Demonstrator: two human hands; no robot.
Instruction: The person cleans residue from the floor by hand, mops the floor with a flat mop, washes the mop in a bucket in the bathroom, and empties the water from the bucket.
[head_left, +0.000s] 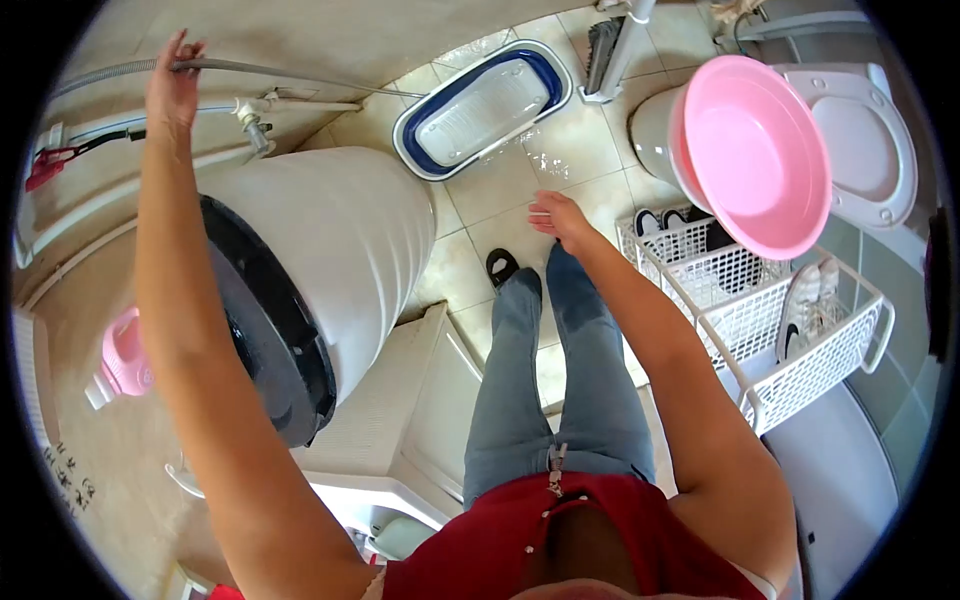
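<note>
My left hand [174,88] is raised at the upper left, its fingers closed around a thin grey flexible hose [290,78]. The hose runs along the wall and ends by the rim of a white and blue oblong tub [405,135] on the tiled floor. My right hand [560,220] hangs over the floor above my feet, fingers stretched out and holding nothing. Below my left forearm stands a large white barrel [350,230] with a black lid [300,350].
A pink basin [755,150] rests beside the toilet [860,135], above a white wire rack [800,385] with shoes. A tap [252,122] juts from the wall pipes. Behind the tub stands a brush [603,55]. A pink bottle [125,355] is at left. Water wets the tiles.
</note>
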